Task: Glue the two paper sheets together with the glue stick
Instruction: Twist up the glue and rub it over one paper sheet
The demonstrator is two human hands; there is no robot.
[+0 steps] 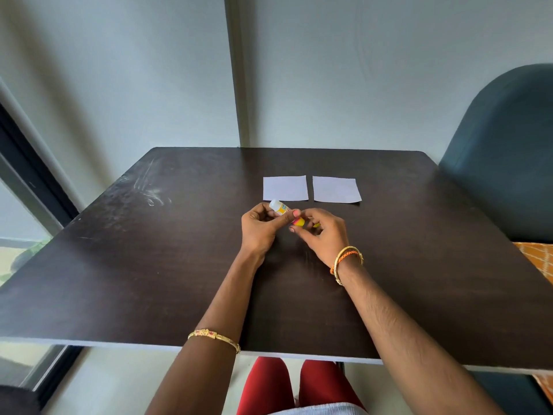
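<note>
Glue stick — pinched by left hand and right hand — middle hidden behind fingers.

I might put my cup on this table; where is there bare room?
Most of the table is bare: the whole left half, the near strip either side of the forearms, and the right edge by the chair. It is crowded mid-table, where the left hand and right hand hold the glue stick just before two papers.
</note>
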